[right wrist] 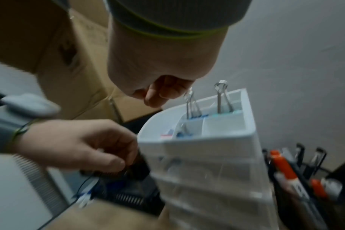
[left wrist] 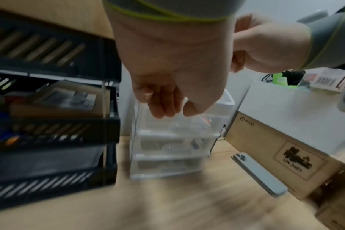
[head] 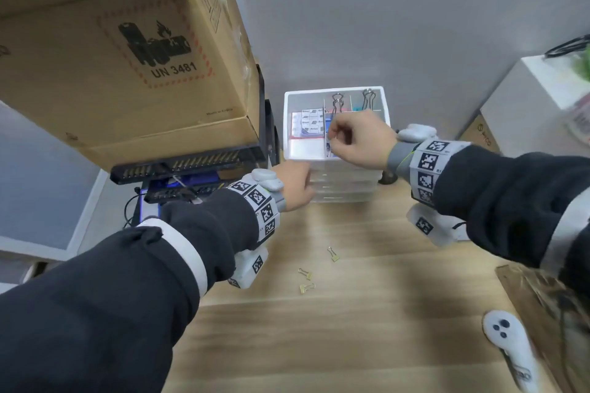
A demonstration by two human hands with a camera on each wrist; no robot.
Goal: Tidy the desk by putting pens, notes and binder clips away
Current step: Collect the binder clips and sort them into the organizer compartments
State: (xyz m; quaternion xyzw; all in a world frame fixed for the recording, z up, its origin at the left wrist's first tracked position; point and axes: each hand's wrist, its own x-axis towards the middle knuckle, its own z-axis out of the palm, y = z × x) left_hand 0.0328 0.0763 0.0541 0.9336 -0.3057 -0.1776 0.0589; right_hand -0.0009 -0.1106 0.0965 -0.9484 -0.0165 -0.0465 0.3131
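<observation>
A white drawer unit (head: 346,183) stands at the back of the wooden desk, with an open compartment tray on top. In the tray are note pads (head: 308,124) and two large upright binder clips (head: 336,102) (right wrist: 222,96). My right hand (head: 333,137) (right wrist: 158,96) hovers over the tray's middle with fingers curled and thumb against forefinger; anything pinched there is hidden. My left hand (head: 297,185) (left wrist: 167,107) grips the unit's upper left front corner. Three small gold binder clips (head: 333,254) (head: 305,273) (head: 307,288) lie loose on the desk in front.
A big cardboard box (head: 127,57) sits on black letter trays (head: 191,166) left of the unit. A pen holder with orange markers (right wrist: 282,165) stands to its right, beside a phone (left wrist: 260,172) and a PICO box (left wrist: 276,147). A white controller (head: 507,338) lies front right.
</observation>
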